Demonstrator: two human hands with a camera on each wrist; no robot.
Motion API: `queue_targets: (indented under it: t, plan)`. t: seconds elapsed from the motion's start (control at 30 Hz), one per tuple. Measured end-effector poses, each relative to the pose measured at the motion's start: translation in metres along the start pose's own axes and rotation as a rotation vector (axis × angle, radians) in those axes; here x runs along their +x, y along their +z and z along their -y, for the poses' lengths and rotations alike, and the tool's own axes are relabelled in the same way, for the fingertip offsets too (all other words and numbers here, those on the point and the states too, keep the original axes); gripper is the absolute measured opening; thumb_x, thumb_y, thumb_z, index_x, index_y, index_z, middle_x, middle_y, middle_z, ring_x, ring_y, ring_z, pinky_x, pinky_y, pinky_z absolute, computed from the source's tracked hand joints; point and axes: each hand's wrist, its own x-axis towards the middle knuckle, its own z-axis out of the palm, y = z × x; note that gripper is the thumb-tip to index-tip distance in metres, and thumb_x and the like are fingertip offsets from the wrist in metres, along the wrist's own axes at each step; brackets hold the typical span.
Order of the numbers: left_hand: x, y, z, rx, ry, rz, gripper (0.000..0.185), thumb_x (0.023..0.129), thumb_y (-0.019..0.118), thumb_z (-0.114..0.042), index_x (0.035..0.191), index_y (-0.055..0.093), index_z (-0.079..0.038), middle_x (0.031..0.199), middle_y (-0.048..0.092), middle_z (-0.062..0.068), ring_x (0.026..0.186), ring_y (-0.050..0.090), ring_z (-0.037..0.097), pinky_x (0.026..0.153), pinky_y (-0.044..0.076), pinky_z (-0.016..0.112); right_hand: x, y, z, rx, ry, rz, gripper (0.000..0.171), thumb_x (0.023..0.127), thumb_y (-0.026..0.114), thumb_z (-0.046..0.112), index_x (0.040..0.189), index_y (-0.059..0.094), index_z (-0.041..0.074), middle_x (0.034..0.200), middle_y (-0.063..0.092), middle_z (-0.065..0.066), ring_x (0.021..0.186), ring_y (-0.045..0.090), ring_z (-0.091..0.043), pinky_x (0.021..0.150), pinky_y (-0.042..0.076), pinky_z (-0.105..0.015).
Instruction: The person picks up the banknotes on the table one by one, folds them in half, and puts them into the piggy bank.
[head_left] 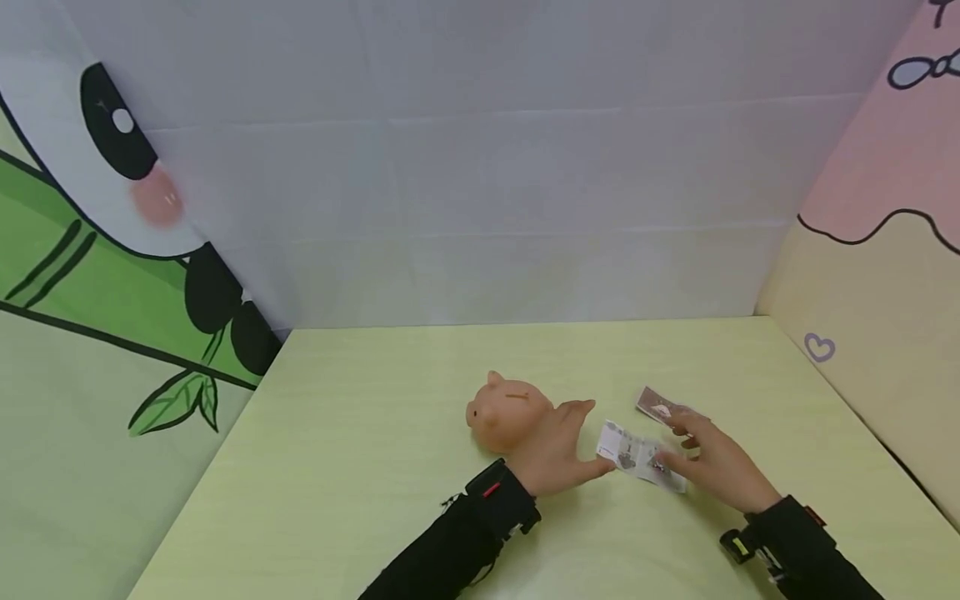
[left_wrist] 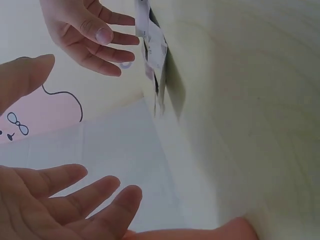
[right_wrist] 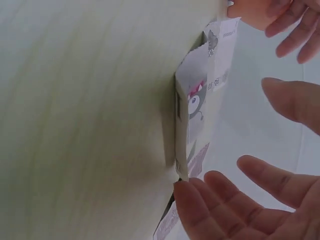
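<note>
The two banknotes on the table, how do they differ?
The near banknote is pale, mostly white and grey, and lies between the left hand and the right hand. The far banknote is darker, brownish, and lies further back, beyond the right hand's fingertips. The near banknote shows more of its face; the far one looks partly hidden. Both rest on the yellow-green table.

a paper bill point(head_left: 639, 456) lies on the pale green table point(head_left: 360, 467), between the two hands. it is white and grey with small dark pictures and a bit of pink on it. it is bent, so part of it lifts up off the table. a second bill point(head_left: 657, 405), more brown and pink, lies just behind it. a small peach piggy bank point(head_left: 507, 412) stands just left of the bills, with a thin slot on top.
</note>
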Motion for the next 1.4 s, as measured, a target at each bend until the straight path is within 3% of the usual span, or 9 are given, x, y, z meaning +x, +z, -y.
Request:
queue_targets:
  t: [0.3,0.6,1.0,1.2,1.4]
  plan:
    - [0.016,0.022,-0.008,0.051,-0.123,0.145,0.082,0.085,0.070,-0.053,0.146,0.043,-0.007,0.143,0.053,0.007,0.130,0.052,0.019,0.107,0.044,0.028,0.001,0.001,0.000,-0.058,0.079,0.076,0.063,0.084,0.078,0.028,0.131,0.053,-0.007,0.122,0.059,-0.026,0.102,0.061,-0.039,0.076,0.054,-0.047]
    - [0.024,0.033,-0.016,0.019,-0.206,0.135,0.079,0.084,0.074,-0.049,0.145,0.045,-0.007,0.136,0.056,0.005,0.118,0.057,0.017,0.100,0.048,0.026,0.005,0.002,-0.005,-0.059,0.099,0.117,0.062,0.083,0.078,0.023,0.132,0.053,-0.006,0.119,0.062,-0.025,0.104,0.062,-0.039,0.080,0.054,-0.049]
    - [0.033,0.037,-0.019,0.043,-0.221,0.173,0.073,0.084,0.075,-0.047,0.140,0.051,-0.007,0.115,0.061,0.001,0.098,0.057,0.012,0.086,0.048,0.021,0.009,0.005,-0.004,-0.078,0.094,0.130,0.059,0.080,0.080,0.018,0.128,0.057,-0.008,0.112,0.063,-0.022,0.100,0.062,-0.036,0.078,0.054,-0.047]
    - [0.035,0.036,-0.014,-0.033,-0.181,0.168,0.050,0.085,0.077,-0.036,0.124,0.061,-0.010,0.091,0.059,-0.004,0.078,0.050,0.006,0.069,0.041,0.017,0.011,0.009,-0.005,-0.107,0.073,0.123,0.055,0.079,0.081,0.018,0.124,0.060,-0.006,0.108,0.063,-0.017,0.095,0.062,-0.030,0.073,0.051,-0.039]
    - [0.036,0.036,-0.014,-0.035,-0.169,0.124,0.036,0.088,0.074,-0.028,0.117,0.066,-0.008,0.099,0.067,-0.001,0.086,0.057,0.007,0.077,0.046,0.018,0.011,0.011,-0.004,-0.109,0.062,0.119,0.053,0.078,0.081,0.015,0.123,0.062,-0.006,0.104,0.060,-0.013,0.091,0.059,-0.026,0.069,0.048,-0.033]
